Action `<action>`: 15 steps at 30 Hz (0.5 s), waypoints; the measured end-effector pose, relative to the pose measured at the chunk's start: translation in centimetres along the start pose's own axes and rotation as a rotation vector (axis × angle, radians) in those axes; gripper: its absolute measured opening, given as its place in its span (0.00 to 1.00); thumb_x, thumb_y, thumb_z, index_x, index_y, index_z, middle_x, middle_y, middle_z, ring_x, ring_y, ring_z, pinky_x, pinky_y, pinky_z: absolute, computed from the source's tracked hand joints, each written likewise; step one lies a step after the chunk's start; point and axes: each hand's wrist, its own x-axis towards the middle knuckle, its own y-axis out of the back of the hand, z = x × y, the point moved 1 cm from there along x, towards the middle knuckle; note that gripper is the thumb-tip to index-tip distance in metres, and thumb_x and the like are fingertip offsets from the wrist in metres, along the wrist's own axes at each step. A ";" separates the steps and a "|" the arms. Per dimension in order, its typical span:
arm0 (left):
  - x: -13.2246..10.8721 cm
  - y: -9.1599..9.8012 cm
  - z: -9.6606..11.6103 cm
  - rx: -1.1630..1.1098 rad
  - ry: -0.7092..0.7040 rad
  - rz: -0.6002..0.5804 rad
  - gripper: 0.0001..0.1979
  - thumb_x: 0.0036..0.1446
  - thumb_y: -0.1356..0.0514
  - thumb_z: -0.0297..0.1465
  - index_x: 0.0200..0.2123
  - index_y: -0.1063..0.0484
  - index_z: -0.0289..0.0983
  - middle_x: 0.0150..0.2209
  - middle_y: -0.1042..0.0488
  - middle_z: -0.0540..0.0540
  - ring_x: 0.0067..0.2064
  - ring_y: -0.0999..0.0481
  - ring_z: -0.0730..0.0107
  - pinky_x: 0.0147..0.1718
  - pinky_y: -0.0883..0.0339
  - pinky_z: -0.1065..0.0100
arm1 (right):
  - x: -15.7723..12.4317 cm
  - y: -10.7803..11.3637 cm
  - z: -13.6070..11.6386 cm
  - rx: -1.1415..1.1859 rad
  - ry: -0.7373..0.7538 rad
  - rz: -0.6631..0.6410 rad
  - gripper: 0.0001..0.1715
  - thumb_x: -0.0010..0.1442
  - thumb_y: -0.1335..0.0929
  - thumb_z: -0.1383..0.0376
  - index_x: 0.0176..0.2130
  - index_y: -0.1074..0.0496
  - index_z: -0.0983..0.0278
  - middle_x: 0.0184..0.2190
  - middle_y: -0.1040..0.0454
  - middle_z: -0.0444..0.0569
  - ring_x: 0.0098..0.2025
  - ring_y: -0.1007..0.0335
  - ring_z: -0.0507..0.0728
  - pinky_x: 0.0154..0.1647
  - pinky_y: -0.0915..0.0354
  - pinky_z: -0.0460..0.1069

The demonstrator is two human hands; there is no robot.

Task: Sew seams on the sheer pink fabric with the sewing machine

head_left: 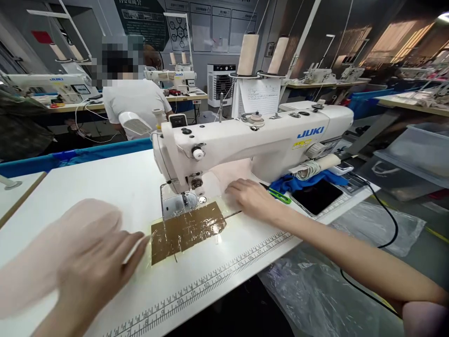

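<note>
1. On the white table (105,182), in front of the sewing machine (259,135), both hands are seen at work.
2. The left hand (94,262) is laid flat at the near left with its fingers spread. It is blurred and rests on the edge of a pale pink fabric (42,252), which is spread over the table's left corner. Nothing is closed in it.
3. The right hand (250,196) is stretched under the machine's arm. Its fingers are lightly bent and set on a second pale piece (231,173), which lies on the bed behind the needle. Whether a fold is pinched beneath them cannot be told.
4. A brown taped patch (185,229) is stuck to the table between the two hands, just in front of the needle plate (180,203).
5. Green snips (280,195) are seen just beside the right wrist, with a blue cloth (298,181) and a black tablet (317,196) further right.
6. A printed ruler (210,281) runs along the table's near edge.
7. Two thread cones (248,54) and a paper sheet (261,96) are placed behind the machine.
8. A person in a white shirt (131,105) is seated at the next table beyond.
</note>
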 end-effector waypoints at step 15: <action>4.7 -4.8 10.4 -0.679 0.189 -0.535 0.16 0.53 0.38 0.46 0.36 0.27 0.40 0.36 0.23 0.46 0.35 0.25 0.64 0.33 0.33 0.67 | -1.0 0.5 -4.9 0.954 -0.034 -0.085 0.22 0.61 0.33 0.54 0.23 0.32 0.65 0.19 0.32 0.40 0.21 0.42 0.47 0.23 0.48 0.44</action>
